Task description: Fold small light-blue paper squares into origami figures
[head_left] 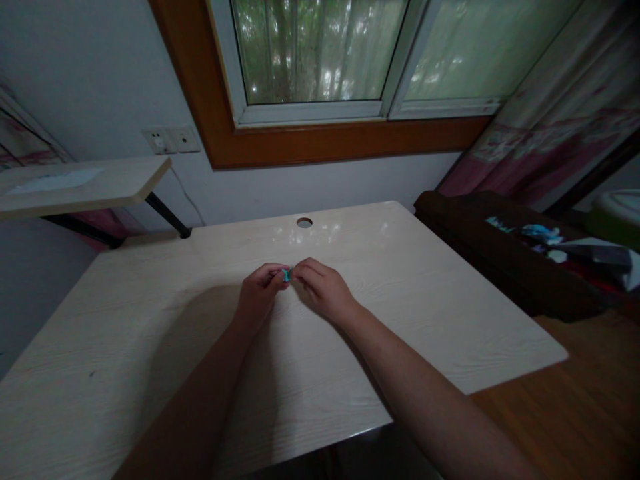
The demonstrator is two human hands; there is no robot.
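Note:
Both hands meet at the middle of a pale wooden table [150,333]. My left hand [257,293] and my right hand [323,288] pinch a tiny teal object [287,274] between their fingertips. The object is too small to name; only a bit of it shows between the fingers. Both hands rest low over the tabletop, fingers curled.
A round cable hole [304,222] sits near the table's far edge. A raised side shelf [85,183] stands at the left, wall sockets [170,141] behind it. At the right is a dark wooden piece of furniture [500,260] holding mixed items, with a curtain [550,133] and a window [320,53] beyond.

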